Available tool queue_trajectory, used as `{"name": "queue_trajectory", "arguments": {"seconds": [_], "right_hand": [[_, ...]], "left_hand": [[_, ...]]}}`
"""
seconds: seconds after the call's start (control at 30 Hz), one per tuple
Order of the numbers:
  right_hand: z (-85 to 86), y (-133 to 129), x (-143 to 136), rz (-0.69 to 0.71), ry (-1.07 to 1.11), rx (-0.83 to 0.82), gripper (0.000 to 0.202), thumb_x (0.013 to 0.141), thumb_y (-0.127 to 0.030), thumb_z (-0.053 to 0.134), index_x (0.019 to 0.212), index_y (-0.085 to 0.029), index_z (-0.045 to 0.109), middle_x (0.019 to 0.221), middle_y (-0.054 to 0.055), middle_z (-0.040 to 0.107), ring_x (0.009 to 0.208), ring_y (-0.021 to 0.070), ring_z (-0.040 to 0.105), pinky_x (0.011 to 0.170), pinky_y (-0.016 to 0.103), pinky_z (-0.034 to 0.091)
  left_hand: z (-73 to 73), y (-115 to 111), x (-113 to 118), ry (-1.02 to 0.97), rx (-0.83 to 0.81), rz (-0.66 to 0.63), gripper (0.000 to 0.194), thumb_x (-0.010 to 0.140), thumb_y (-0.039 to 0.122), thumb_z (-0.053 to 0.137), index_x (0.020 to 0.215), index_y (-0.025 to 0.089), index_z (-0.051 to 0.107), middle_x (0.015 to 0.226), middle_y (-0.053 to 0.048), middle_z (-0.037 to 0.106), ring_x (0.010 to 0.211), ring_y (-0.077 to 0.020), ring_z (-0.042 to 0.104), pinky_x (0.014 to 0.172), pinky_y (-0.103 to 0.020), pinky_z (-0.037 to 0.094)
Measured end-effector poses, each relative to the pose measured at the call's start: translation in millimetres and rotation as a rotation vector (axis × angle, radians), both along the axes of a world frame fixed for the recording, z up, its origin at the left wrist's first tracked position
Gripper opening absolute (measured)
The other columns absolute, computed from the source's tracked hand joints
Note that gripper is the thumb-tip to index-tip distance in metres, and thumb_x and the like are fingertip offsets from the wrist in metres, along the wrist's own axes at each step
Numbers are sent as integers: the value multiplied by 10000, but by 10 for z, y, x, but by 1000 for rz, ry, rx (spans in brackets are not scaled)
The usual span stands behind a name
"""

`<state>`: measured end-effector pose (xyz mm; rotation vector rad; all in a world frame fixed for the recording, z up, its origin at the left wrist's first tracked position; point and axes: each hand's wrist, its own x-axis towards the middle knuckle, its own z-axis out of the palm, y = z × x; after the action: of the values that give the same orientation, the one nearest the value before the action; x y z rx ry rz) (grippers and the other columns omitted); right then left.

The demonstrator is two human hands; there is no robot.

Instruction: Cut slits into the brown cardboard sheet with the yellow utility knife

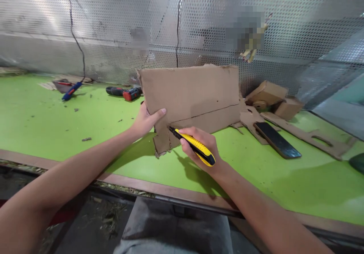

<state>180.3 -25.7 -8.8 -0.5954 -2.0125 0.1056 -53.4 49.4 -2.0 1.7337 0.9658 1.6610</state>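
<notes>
A brown cardboard sheet (pixel 190 90) is held up and tilted above the green table, with a drawn or cut line running across its lower part. My left hand (pixel 146 121) grips its left edge, thumb on the near face and fingers hidden behind. In my right hand (pixel 200 144) is a yellow and black utility knife (pixel 196 145), with its tip at the left end of the line. Below that tip, the sheet's lower left part hangs down with a ragged bottom edge.
Behind the sheet on the green table (pixel 113 113) lie a red and black power tool (pixel 131 93) and a blue tool (pixel 72 91) with a cord. To the right are a phone (pixel 277 139), cardboard boxes (pixel 267 92) and cut cardboard pieces (pixel 307 134). Perforated metal (pixel 113 14) stands behind.
</notes>
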Motion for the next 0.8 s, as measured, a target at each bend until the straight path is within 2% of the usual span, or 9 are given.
{"name": "queue_trajectory", "arguments": {"seconds": [0.2,0.57,0.67,0.8], "right_hand": [[-23,14,-7,18,10,-8,195,1025,-213,638,1217,-239,661,1074,69,806,934,183,775,859,326,622],[-75,46,-44,22,16,-132,192,1032,-261,644,1219,-236,679,1124,63,805,985,184,772,890,322,606],[-60,36,-52,21,16,-202,126,999,-255,655,1104,-222,716,994,47,812,835,169,763,774,295,585],[-4,20,-38,19,-37,-300,76,943,-240,639,940,-219,712,744,0,760,594,137,667,604,268,501]], "left_hand": [[-5,13,-6,8,-6,8,648,796,504,830,1304,165,611,1250,-167,778,1142,-325,759,1031,-537,624],[7,6,-16,43,17,-1,660,827,527,808,1337,164,602,1250,-162,774,1144,-314,756,1035,-527,624],[13,4,-19,50,11,0,629,833,524,804,1307,159,609,1252,-170,770,1151,-319,753,1034,-526,626],[4,0,-12,36,6,4,625,825,504,818,1301,161,604,1256,-171,771,1154,-326,754,1027,-529,630]]}}
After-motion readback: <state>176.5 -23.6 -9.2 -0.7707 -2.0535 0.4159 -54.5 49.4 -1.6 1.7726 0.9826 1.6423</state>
